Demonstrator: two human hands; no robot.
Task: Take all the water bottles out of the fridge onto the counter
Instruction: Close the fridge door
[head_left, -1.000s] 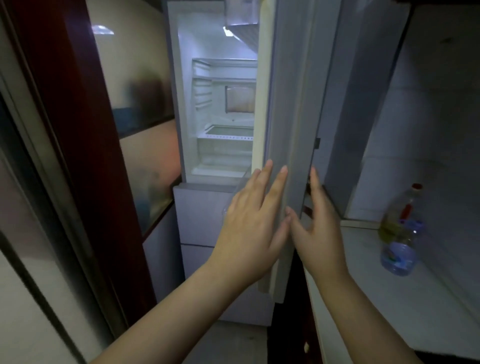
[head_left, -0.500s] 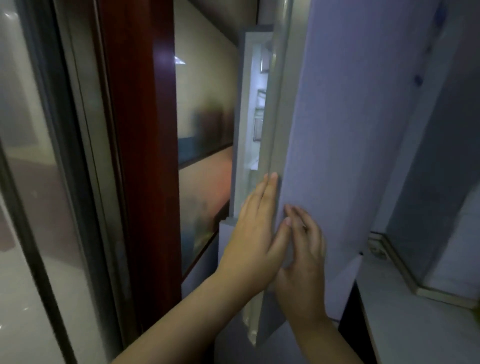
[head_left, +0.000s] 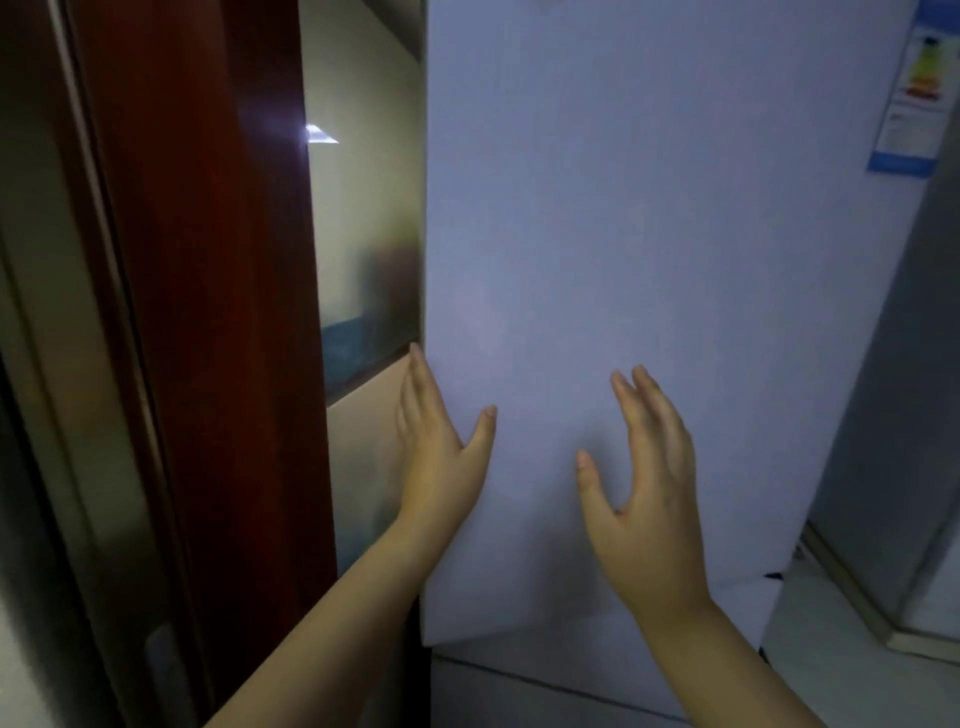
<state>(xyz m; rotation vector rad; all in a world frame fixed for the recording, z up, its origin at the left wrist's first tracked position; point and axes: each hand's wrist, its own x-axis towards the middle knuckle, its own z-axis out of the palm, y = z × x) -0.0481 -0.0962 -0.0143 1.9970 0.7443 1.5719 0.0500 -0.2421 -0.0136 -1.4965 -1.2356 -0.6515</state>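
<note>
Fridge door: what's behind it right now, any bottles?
Nothing shows. The fridge door covers the whole inside, so shelves and any bottles are hidden. Both hands, left and right, are open and empty.

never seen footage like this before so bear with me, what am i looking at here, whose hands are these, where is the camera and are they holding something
There is no machine here. A person wears a wide-angle camera on the head, looking forward and down, so you see that person's own arms. The left hand is at the left edge of a pale fridge door, fingers spread. The right hand is open in front of the door's face. Neither holds anything. A sticker sits at the door's top right. A dark red wooden frame stands on the left, and a strip of light counter shows at lower right. No water bottles are in view.
</note>
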